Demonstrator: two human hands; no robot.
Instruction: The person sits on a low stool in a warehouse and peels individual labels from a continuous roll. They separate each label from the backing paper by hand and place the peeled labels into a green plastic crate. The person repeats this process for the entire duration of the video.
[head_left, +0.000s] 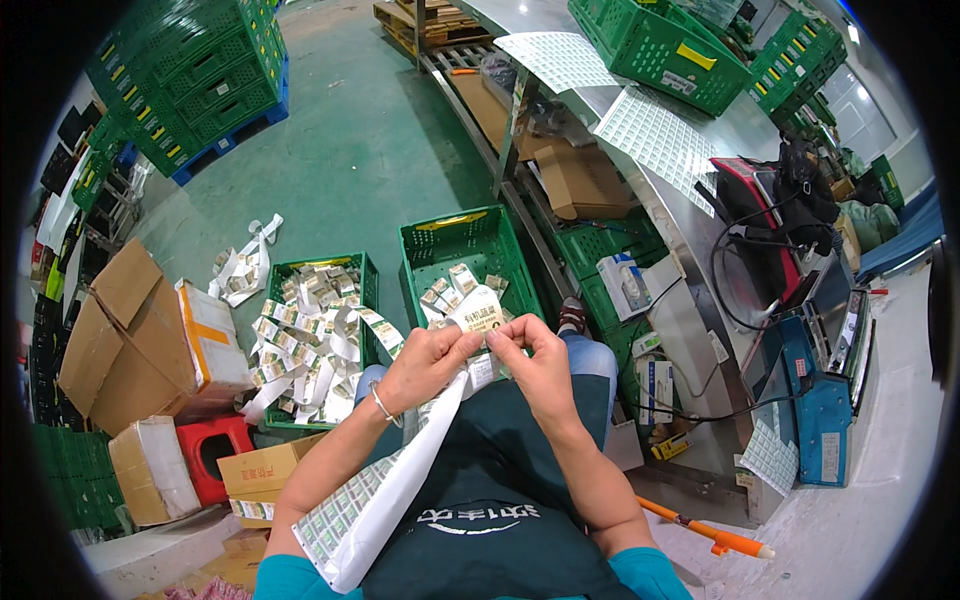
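My left hand, with a bracelet at the wrist, pinches the lower edge of a printed white label between thumb and forefinger. Opposite it, my right hand pinches the same edge, the thumbs almost touching. A strip of printed labels runs from my left hand to a heaped green plastic crate. Ahead of my hands, a second green crate holds several labels at its near end. Across my lap and left forearm lies a partly curled sheet of small stickers, its white backing showing.
A steel table on my right carries sticker sheets, a green crate and a red-and-black device. Cardboard boxes and a red stool stand left. An orange-handled pole lies lower right. Stacked crates rise far left.
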